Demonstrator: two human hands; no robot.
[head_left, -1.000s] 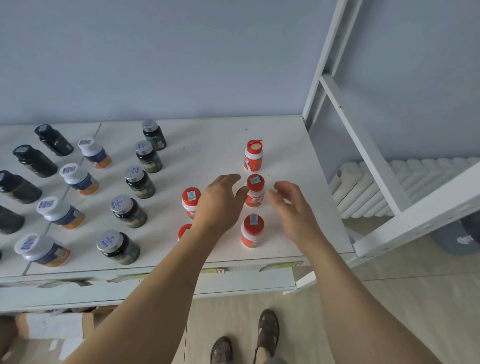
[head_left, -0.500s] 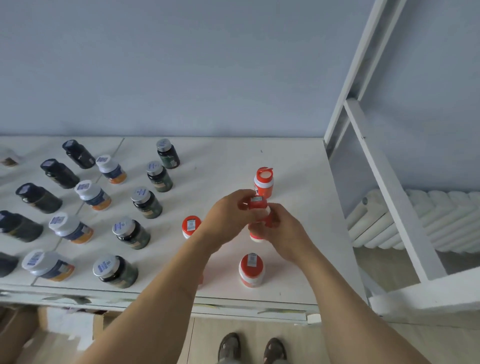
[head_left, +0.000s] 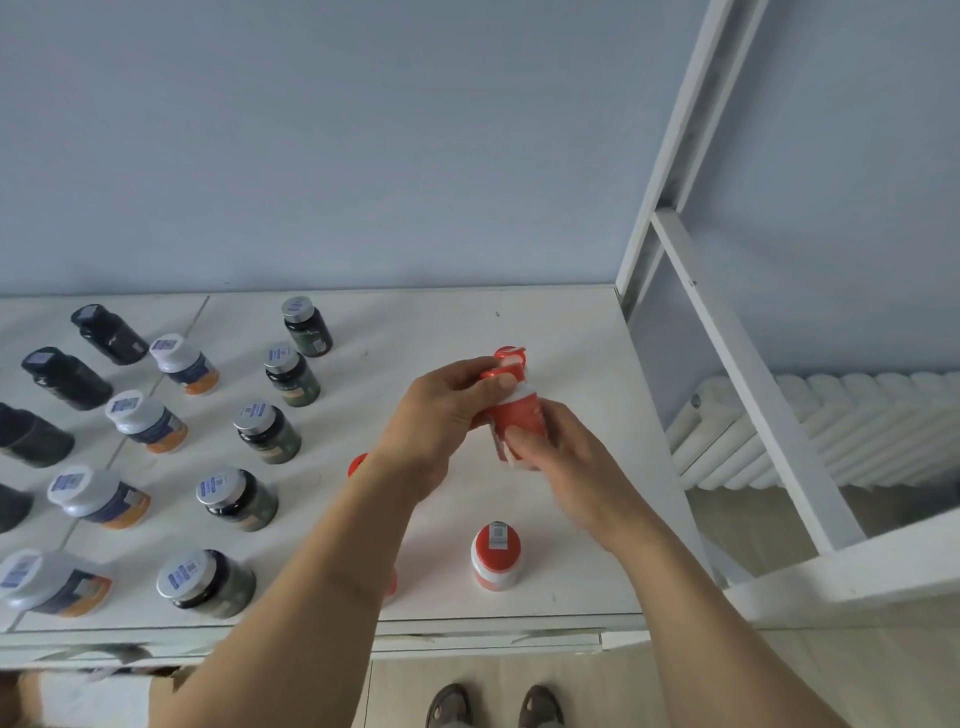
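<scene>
With right hand (head_left: 563, 460) wrapped round the orange bottle (head_left: 522, 418), lifted over the right side of the white table (head_left: 415, 332), and left hand (head_left: 439, 423) pinching its cap (head_left: 494, 374): steady the body, turn only the cap, avoid tilting.

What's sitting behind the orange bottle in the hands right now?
Just the orange top of a second bottle shows past the held orange bottle; its body is covered by that bottle and the left hand. White table lies beyond it.
</scene>
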